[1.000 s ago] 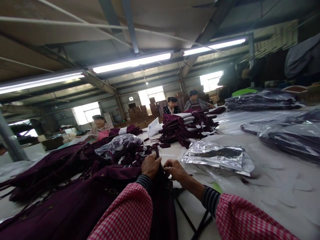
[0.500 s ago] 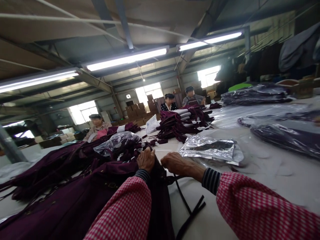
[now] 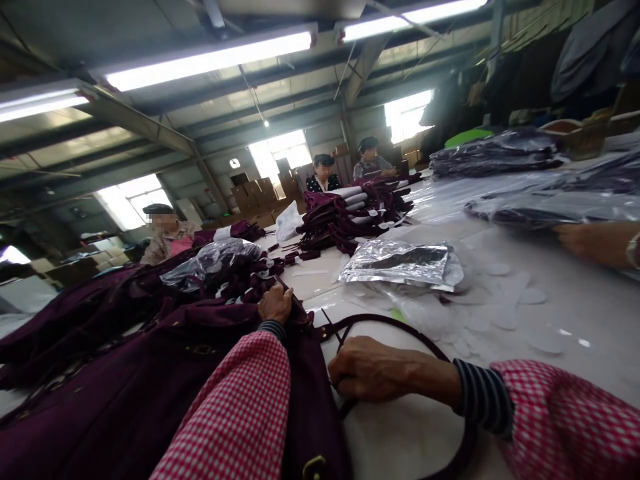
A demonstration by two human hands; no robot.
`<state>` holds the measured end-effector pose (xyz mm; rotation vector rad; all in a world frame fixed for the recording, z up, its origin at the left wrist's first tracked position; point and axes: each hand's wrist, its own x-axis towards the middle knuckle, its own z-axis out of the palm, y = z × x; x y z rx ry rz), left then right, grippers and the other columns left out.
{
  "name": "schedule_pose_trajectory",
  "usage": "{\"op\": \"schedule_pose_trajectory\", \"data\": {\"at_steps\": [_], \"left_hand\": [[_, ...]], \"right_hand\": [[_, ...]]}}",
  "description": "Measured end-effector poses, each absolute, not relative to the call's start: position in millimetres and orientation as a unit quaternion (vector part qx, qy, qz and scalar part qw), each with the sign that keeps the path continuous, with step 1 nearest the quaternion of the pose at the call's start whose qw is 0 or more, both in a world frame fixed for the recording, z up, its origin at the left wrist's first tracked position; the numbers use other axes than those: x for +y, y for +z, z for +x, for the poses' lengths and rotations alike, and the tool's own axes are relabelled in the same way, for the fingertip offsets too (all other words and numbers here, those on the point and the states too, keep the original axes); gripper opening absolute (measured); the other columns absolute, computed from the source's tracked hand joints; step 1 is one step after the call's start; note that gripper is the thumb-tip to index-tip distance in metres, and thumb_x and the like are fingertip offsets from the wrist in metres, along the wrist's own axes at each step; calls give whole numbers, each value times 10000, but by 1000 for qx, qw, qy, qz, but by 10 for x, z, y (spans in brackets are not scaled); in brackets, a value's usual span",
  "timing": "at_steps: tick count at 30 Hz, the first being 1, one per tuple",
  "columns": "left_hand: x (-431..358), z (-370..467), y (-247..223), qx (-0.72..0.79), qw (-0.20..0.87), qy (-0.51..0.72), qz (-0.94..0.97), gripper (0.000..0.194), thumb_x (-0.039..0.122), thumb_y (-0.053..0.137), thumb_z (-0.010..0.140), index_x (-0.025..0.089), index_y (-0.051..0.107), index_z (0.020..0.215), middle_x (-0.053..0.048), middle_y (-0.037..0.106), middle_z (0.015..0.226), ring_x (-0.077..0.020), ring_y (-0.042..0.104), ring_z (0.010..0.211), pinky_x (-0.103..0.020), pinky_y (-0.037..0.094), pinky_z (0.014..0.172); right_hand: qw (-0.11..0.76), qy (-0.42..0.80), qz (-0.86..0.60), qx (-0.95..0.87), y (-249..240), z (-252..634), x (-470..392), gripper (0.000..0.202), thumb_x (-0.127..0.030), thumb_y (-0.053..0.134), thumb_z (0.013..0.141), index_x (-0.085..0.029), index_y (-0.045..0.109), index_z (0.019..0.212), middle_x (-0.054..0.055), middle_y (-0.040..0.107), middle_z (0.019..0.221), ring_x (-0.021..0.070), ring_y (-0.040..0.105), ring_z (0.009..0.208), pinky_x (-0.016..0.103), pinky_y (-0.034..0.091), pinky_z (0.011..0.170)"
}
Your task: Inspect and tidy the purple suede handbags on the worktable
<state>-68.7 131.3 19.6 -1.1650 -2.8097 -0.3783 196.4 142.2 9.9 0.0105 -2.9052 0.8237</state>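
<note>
my left hand (image 3: pixel 275 304) grips the purple bag (image 3: pixel 310 400) on the tabletop (image 3: pixel 540 327); i can't tell whether my curled right hand (image 3: pixel 357 369) holds anything. the strap (image 3: pixel 400 325) looping past it could snag if i tug.

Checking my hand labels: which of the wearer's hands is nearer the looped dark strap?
Right. The right hand lies within the curve of the looped dark strap; the left hand is farther off, left of the strap, on the purple bag.

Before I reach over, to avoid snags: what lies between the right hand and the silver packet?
In the head view, a dark strap, then clear plastic and a small green patch.
</note>
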Motion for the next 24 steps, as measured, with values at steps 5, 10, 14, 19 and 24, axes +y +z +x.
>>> {"op": "schedule_pose_trajectory", "data": {"at_steps": [5, 10, 14, 19, 24], "left_hand": [[1124, -673, 346, -885, 7, -142, -443, 298, 434, 479, 1002, 185, 622, 1080, -109, 728, 1091, -273, 681, 1044, -338, 478, 848], [429, -97, 691, -750, 16, -126, -649, 297, 165, 565, 946, 263, 573, 1227, -23, 640, 1268, -218, 569, 1187, -329, 418, 998], [-253, 607, 825, -526, -67, 39, -847, 220, 198, 599, 985, 326, 616, 1163, 16, 664, 1212, -205, 577, 1108, -326, 426, 940], [-729, 958, 764, -498, -27, 71, -864, 157, 353, 625, 982, 323, 621, 1135, 22, 679, 1229, -204, 576, 1147, -321, 453, 947], [-961, 815, 749, -547, 73, -62, -832, 196, 191, 439, 1036, 252, 618, 1089, -33, 693, 1190, -203, 608, 1087, -313, 494, 929]], "right_hand": [[100, 240, -52, -964, 98, 2160, 1386, 143, -134, 541, 876, -214, 642, 937, 14, 659, 937, 167, 599, 824, 267, 392, 742], [143, 272, -69, -949, 99, 2410, 1259, 162, -134, 558, 907, -234, 635, 1007, 4, 623, 1027, 149, 610, 875, 250, 414, 772], [134, 262, -48, -955, 17, 2406, 1090, 122, -180, 536, 953, -232, 645, 957, 16, 614, 1029, 148, 586, 843, 259, 418, 727], [164, 198, -32, -966, -159, 2311, 929, 99, -261, 587, 951, -180, 635, 981, 110, 599, 1150, 239, 551, 1029, 352, 467, 875], [195, 206, -34, -958, -213, 2306, 855, 33, -232, 633, 916, -207, 650, 930, 87, 551, 1286, 243, 536, 1125, 347, 487, 895]]}}
